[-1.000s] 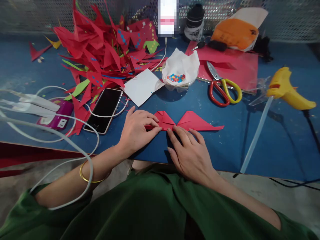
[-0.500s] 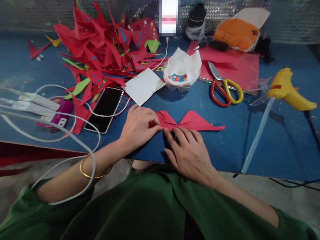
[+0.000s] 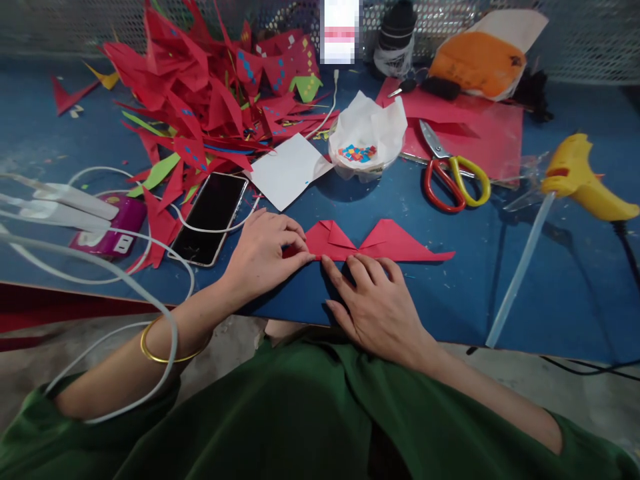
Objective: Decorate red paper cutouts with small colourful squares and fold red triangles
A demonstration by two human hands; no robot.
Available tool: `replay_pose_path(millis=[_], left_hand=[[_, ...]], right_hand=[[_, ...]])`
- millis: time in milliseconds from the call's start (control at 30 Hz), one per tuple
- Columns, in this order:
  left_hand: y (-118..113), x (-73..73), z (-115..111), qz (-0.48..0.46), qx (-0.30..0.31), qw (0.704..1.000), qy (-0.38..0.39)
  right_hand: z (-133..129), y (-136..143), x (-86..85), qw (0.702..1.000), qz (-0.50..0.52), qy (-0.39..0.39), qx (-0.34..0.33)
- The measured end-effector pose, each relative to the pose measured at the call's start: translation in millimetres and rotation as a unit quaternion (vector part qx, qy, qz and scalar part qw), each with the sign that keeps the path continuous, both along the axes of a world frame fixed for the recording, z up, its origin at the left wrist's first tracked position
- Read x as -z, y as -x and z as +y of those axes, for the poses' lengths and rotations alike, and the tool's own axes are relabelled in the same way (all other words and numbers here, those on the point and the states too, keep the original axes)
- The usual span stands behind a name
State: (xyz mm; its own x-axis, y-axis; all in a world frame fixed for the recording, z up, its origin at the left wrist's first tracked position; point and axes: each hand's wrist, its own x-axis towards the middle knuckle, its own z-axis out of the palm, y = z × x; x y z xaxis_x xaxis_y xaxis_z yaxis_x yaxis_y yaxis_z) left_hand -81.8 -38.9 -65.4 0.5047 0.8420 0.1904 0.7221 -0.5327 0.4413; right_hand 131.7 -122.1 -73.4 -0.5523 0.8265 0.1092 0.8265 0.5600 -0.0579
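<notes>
A folded red paper [image 3: 395, 241] lies flat near the front edge of the blue table, with two raised peaks and a thin tip pointing right. My left hand [image 3: 267, 248] pinches its left end between thumb and fingers, and that end is partly hidden. The fingertips of my right hand [image 3: 377, 300] rest spread along the paper's lower edge, near its middle. Just behind the hands lies a white square card [image 3: 287, 173].
A large pile of red paper shapes [image 3: 200, 100] fills the back left. Nearby are a phone [image 3: 213, 217], a purple charger block [image 3: 115, 240] with white cables, a lined bowl [image 3: 370, 127], scissors [image 3: 445, 173], red sheets [image 3: 495, 143] and a yellow glue gun [image 3: 575, 177].
My left hand has slid left along the paper's lower edge, uncovering more of the left part. My right hand has shifted slightly left, its fingers still on the edge.
</notes>
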Motion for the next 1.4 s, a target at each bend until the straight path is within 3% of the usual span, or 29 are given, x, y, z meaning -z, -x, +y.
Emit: replay_pose_path(millis=[200,367,533,767,900,1000,1033,1167,1400], left_hand=[[-0.3,-3.1,1.8,0.023,-0.010,0.999,-0.024],[15.1,-4.5,2.3,0.048,-0.019,0.997,-0.050],[26.8,-1.8,-2.0,0.016,-0.013,0.999,-0.028],[23.3,-2.1,-3.0,0.006,-0.037,0.999,-0.015],[25.7,-5.1,-8.2,0.032,-0.057,0.996,-0.054],[22.1,-5.1,-26.7,0.061,-0.088,0.986,-0.124],[18.7,-4.0,-35.3,0.064,-0.079,0.983,-0.155],[-1.5,4.4,-67.1,0.116,0.099,0.972,-0.179],[-11.8,13.1,-75.8,0.177,0.110,0.964,-0.165]], right_hand=[[0.1,2.7,-1.2,1.000,-0.002,0.003,0.003],[-1.2,2.8,0.0,1.000,0.003,0.001,0.009],[-2.1,3.0,1.3,1.000,-0.002,-0.002,0.011],[-2.0,3.6,0.8,1.000,-0.002,0.004,0.015],[-2.1,3.7,0.9,1.000,0.000,0.008,0.015],[-2.1,3.8,1.9,1.000,0.001,0.006,0.013],[-2.1,3.9,2.4,1.000,0.002,0.003,0.013],[-2.3,3.8,4.1,1.000,0.011,-0.012,0.015],[-3.6,3.3,2.7,1.000,0.001,-0.010,0.016]])
